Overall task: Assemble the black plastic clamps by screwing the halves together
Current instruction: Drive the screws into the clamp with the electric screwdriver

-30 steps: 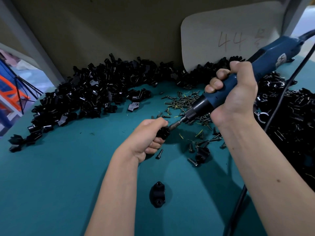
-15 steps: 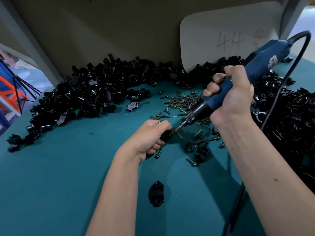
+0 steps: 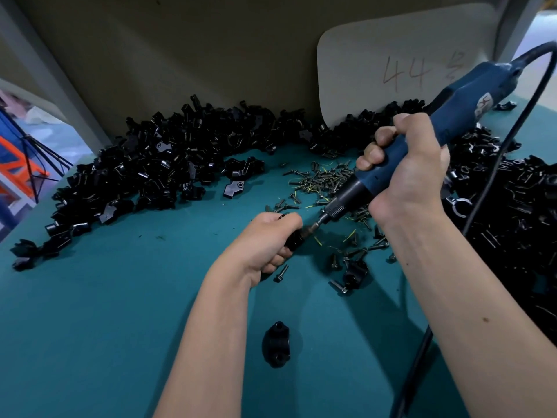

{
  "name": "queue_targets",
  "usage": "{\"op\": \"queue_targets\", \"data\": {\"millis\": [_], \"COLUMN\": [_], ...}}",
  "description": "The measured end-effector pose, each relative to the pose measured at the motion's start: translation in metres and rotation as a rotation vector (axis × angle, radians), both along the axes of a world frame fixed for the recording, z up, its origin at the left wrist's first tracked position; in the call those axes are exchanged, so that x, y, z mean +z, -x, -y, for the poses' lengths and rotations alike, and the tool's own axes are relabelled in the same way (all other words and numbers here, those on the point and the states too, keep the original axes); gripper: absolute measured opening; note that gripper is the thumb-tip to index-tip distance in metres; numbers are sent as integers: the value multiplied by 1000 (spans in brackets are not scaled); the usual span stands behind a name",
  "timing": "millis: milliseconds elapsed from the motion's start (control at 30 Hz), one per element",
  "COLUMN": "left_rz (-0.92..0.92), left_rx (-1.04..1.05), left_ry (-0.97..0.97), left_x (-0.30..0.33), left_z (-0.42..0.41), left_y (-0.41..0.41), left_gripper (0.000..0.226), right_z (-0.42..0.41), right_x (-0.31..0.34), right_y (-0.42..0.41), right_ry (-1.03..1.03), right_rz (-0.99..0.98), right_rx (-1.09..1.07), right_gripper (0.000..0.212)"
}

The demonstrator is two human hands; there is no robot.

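Now clamp (image 3: pixel 294 240) in left hand (image 3: pixel 265 241) grip, screwdriver (image 3: pixel 422 149) bit touching

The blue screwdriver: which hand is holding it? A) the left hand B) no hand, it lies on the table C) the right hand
C: the right hand is wrapped round the blue screwdriver, whose tip points down at the small black clamp gripped by the left hand.
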State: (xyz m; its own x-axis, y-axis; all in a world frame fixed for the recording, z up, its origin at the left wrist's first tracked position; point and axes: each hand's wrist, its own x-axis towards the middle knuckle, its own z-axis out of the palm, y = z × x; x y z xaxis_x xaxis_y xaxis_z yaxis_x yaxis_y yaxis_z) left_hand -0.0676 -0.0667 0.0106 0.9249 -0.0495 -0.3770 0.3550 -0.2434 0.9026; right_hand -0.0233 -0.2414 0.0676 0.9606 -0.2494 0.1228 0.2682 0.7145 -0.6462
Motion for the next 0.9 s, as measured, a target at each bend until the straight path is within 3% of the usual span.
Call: {"op": "queue_targets", "data": {"millis": [233, 367, 400, 433, 500, 567, 900], "left_rz": [56, 111, 174, 273, 509, 665, 629], "left_rx": [45, 193, 246, 300, 351, 309, 154], "left_ry": [57, 523, 512, 371, -116, -350, -380], "left_x": [-1, 1, 1, 1, -7, -13, -11], "left_z": [-1, -11, -16, -20, -26, -24, -6], "left_y": [1, 3, 3, 3, 2, 2, 6], "left_gripper": [21, 25, 27, 29, 36, 41, 51], "right_z": [0, 11, 15, 17, 20, 18, -1], "right_x": [4, 6, 6, 6, 5, 6, 8], "right_y": [-1, -7, -7, -8, -7, -7, -1], "right_ry": [-51, -338, -399, -419, -384, -341, -214], "right_rz": [-87, -191, -199, -204, -209, -201, -146], "right_rx": [-76, 2, 19, 16, -22, -56, -111], "right_gripper": [17, 17, 19, 22, 30, 36, 36]}}
